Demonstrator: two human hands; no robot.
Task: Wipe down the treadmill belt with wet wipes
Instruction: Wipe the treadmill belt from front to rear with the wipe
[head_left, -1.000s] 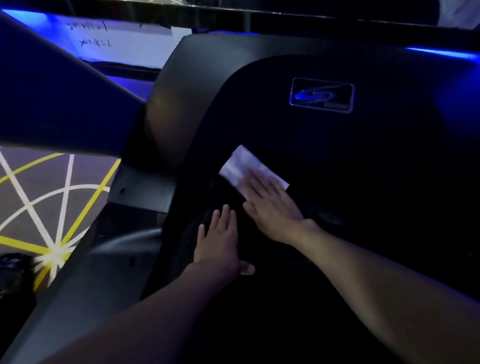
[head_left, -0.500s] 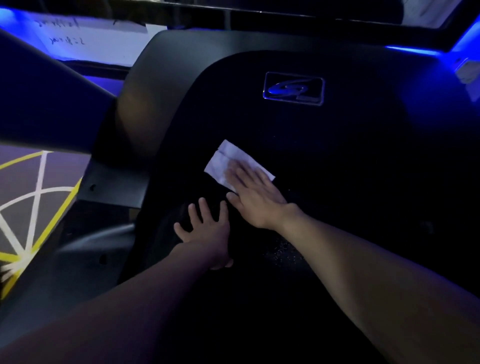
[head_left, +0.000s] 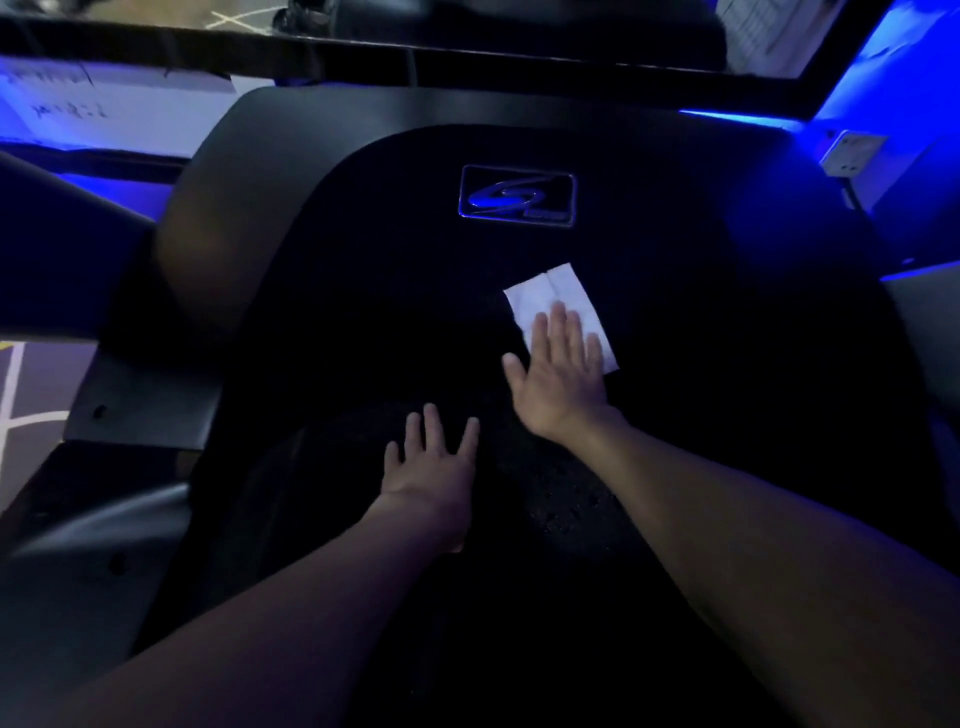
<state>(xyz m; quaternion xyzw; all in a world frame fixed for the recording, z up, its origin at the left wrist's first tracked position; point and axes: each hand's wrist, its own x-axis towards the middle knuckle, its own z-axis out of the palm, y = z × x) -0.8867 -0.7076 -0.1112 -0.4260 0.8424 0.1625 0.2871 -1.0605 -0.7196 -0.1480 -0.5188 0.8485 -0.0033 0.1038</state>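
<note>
**Step in hand: wiping, front end of the belt**

The landmark for all positions is the logo badge (head_left: 518, 196) on the black motor cover (head_left: 311, 130).

- **Wet wipe (head_left: 556, 296).** One white sheet with a crease, lying flat below the badge and slightly to its right. Its far half is exposed and its near half is under the fingers.
- **Right hand (head_left: 561, 379).** It lies palm down, directly below the badge. The fingers are straight and slightly fanned, pressing the wipe onto the dark surface. Nothing is pinched or curled round, so the wipe is held by flat pressure only.
- **Left hand (head_left: 431, 467).** It lies below the badge and to its left, nearer the person than the right hand. It is flat with the fingers spread, holds nothing, and appears to act as a brace.
- **Treadmill belt (head_left: 566, 504).** This is the textured dark band below the badge, running toward the person. The lighting is too low to show where the cover ends and the belt begins. It cannot be told whether the wipe lies on the belt or on the lip of the cover.

**Progress.** The wiping appears to be mid-stroke. Any wet or cleaned area cannot be made out in the dark.

**Next move calls for:**

1. Even palm pressure, so that the sheet slides with the hand and does not bunch.
2. Strokes carried across the belt, to both sides of the line below the badge.
3. The left hand lifted clear of any strip to be wiped.
</note>
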